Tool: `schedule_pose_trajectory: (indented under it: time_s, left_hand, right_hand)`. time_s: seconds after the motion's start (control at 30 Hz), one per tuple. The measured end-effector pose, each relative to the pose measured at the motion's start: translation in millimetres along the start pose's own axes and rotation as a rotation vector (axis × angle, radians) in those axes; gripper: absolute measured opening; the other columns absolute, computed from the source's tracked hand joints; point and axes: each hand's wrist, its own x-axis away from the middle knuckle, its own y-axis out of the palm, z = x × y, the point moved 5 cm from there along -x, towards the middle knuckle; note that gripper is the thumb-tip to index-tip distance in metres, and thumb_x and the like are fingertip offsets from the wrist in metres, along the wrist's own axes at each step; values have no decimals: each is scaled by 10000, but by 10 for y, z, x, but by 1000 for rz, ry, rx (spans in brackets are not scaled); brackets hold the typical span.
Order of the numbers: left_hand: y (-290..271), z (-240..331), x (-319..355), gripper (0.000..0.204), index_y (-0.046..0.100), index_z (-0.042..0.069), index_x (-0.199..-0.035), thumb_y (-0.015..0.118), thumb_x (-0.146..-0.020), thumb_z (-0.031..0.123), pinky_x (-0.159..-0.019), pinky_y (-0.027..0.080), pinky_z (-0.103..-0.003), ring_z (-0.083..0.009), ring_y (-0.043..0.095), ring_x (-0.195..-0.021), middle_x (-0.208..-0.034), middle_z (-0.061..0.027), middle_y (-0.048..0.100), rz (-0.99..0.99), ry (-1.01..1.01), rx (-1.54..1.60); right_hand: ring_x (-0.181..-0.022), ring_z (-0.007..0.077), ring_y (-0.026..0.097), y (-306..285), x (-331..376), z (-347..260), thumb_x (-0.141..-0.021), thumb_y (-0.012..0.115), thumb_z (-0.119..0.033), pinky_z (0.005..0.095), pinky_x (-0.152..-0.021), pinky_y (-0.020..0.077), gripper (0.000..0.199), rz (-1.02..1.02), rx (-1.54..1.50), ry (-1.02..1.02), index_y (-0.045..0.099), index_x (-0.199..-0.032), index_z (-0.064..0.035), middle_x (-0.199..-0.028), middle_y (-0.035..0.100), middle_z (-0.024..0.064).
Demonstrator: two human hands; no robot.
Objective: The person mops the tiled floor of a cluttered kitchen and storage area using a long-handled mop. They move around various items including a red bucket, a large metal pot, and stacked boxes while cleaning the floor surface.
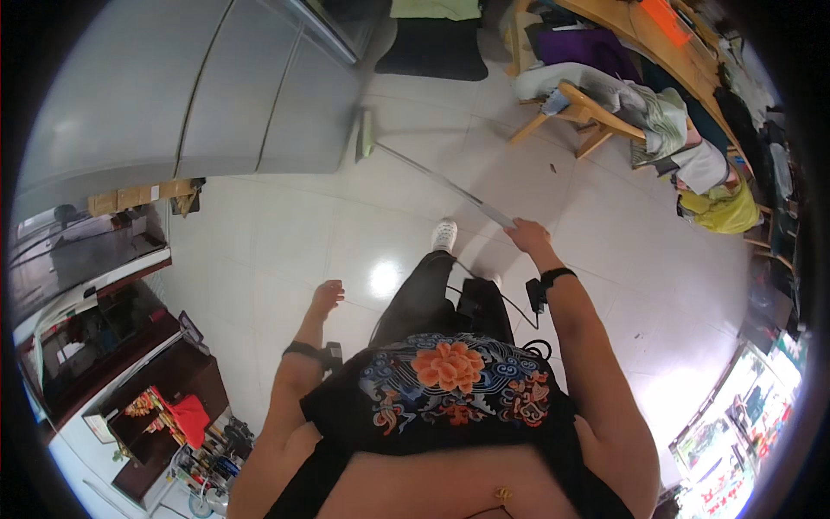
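Embroidered top (448,368), black with an orange flower, lies closest below your view. From the left, a big grey cabinet (229,95) fills the upper side. Your left hand (327,296) hangs over the floor (259,233), its fingers loosely curled and released. Just beside the cabinet's corner sits the narrow, pale green head (366,138) of your mop (446,182); its slim grey handle slants toward you, thicker at the near end, where your right hand's (529,235) fingers grasp it. Farther right, a wooden chair (598,111) bears clothes.
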Motion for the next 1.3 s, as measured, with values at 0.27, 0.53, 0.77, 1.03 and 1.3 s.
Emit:
schedule_pose_trajectory:
  time_s: [0.27,0.53,0.77,1.03,1.3]
  left_hand:
    - [554,902,-314,286,577,117,-1095,508,-867,275,-600,425,-272,-136,602,-755,-915,-40,628,-95,118,-197]
    - [1149,1103,-263,288,588,107,-1056,544,-852,305,-555,410,-260,-126,588,-739,-885,-36,618,-213,136,-376]
    - [1403,1444,-321,306,597,91,-1043,540,-846,318,-537,437,-261,-133,601,-707,-857,-36,625,-233,258,-544]
    - [1292,1921,-641,283,612,46,-1001,519,-847,264,-611,499,-299,-184,643,-708,-860,-81,657,-225,468,-551]
    - [388,1734,-1418,76,579,70,-779,560,-760,142,-641,489,-372,-257,598,-656,-733,-111,590,-257,526,-396]
  right_hand:
    - [-1047,362,551,1130,2083,2202,-861,417,-548,471,-874,429,529,-24,-143,438,537,-1194,-153,-1101,609,156]
    - [-907,387,598,1981,4366,3621,-862,470,-497,472,-775,469,468,108,-262,868,596,-1042,-84,-932,637,200]
    - [-853,436,588,1479,4706,2834,-878,491,-390,525,-721,459,349,237,-216,858,577,-991,-72,-886,622,246]
    - [-904,358,620,1530,3771,2020,-825,543,-487,440,-766,485,467,275,-461,560,606,-1137,-146,-933,654,177]
    - [-981,377,572,151,1237,-25,-855,486,-458,458,-825,447,420,248,-377,337,590,-1134,-162,-1006,632,183]
